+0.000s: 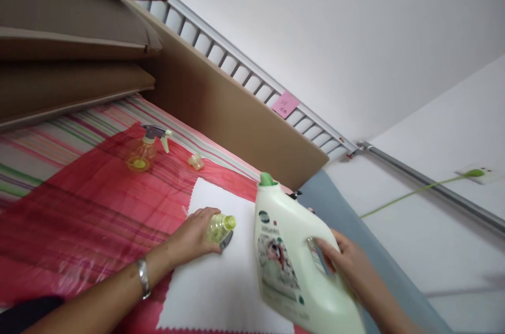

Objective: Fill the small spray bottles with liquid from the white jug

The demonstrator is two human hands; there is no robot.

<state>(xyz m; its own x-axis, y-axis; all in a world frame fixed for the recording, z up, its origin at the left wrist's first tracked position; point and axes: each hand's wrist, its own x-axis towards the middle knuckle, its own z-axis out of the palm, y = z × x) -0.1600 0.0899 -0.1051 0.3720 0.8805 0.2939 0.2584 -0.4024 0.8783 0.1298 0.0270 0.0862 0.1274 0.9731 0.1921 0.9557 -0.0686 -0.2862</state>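
Note:
My left hand is wrapped round a small clear yellowish bottle with an open neck, which stands on a white cloth. My right hand grips the handle of a large white detergent jug with a green cap. The jug is tilted and lifted just right of the small bottle. A bracelet sits on my left wrist.
A spray bottle with a trigger head and a small loose cap lie on the red plaid cloth. Brown cushions are stacked at left. A cardboard panel and a railing with a pink note run behind.

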